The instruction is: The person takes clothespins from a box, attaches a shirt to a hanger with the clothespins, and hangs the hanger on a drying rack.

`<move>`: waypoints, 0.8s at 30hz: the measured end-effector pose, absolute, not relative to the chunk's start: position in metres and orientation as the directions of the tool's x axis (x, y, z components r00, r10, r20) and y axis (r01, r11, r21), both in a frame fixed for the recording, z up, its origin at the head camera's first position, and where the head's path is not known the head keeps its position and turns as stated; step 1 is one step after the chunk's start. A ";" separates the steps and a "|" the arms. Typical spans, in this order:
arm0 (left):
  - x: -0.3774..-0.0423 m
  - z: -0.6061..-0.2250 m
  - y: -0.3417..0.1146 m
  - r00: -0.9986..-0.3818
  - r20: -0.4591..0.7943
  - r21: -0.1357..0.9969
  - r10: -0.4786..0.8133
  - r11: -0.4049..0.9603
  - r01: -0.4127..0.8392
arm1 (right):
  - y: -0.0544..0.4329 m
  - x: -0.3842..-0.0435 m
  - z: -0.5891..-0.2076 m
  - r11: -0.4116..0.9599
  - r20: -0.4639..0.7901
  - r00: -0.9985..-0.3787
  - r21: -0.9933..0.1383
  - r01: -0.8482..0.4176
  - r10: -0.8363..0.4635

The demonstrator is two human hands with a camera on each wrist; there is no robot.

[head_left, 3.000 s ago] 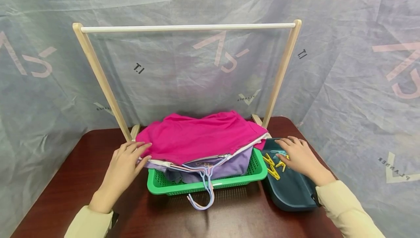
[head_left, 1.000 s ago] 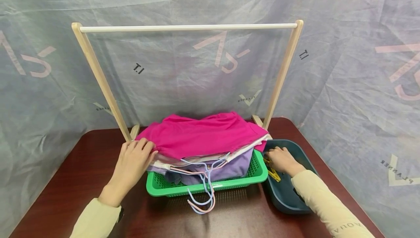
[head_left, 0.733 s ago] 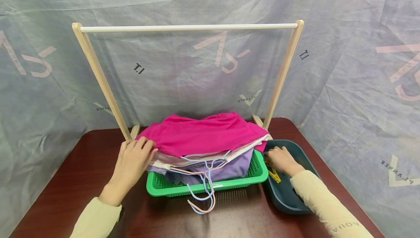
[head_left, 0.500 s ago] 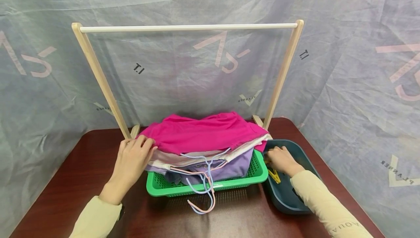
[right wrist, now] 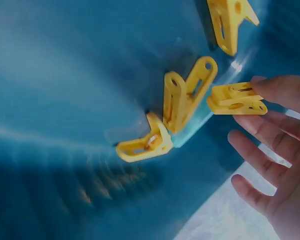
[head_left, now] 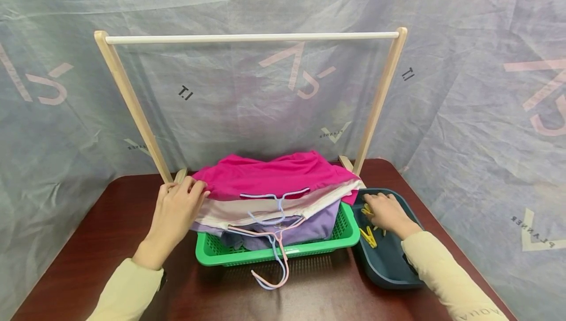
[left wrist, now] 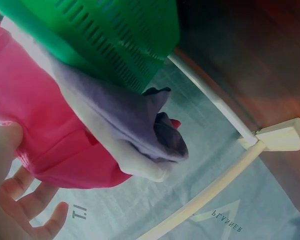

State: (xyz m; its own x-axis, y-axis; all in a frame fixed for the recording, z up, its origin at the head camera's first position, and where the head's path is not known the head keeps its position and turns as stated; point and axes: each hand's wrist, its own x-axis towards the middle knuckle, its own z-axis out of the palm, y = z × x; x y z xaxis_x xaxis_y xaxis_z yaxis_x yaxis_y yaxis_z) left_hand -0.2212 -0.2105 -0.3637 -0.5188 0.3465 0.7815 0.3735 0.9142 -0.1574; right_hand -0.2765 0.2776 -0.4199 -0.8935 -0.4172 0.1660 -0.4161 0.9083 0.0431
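Long cream sleeves cover both arms, the left sleeve [head_left: 126, 291] plain where it shows, the right sleeve [head_left: 446, 267] printed with grey capital letters [head_left: 479, 314] cut by the frame's edge. Small black items [head_left: 163, 280] show beside the cuffs; the fingers [right wrist: 262, 132] are bare.

Along far edge of surface [head_left: 88, 242]: rack [head_left: 254, 38], backdrop [head_left: 247, 100] behind. Before rack: basket [head_left: 239, 258], garments [head_left: 261, 176] in it and over its far rim; hangers [head_left: 279, 206] at their near side, two hooks [head_left: 287, 272] past near rim. Right of basket, by surface's right edge: tray [head_left: 393, 262], clothespins [head_left: 368, 237] inside.
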 end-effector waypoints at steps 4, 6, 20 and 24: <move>-0.224 -0.362 -0.211 -0.509 0.792 -0.151 0.339 0.915 0.374 | 0.282 -0.274 -0.413 0.910 0.182 -0.892 0.054 -0.410 -0.413; -0.226 -0.361 -0.211 -0.498 0.799 -0.153 0.339 0.914 0.376 | 0.285 -0.272 -0.410 0.913 0.190 -0.894 0.057 -0.403 -0.406; -0.231 -0.354 -0.211 -0.494 0.806 -0.126 0.326 0.910 0.395 | 0.291 -0.263 -0.370 0.914 0.320 -0.860 0.057 -0.402 -0.398; -0.233 -0.354 -0.212 -0.508 0.798 -0.116 0.323 0.911 0.397 | 0.289 -0.260 -0.359 0.908 0.351 -0.843 0.057 -0.414 -0.407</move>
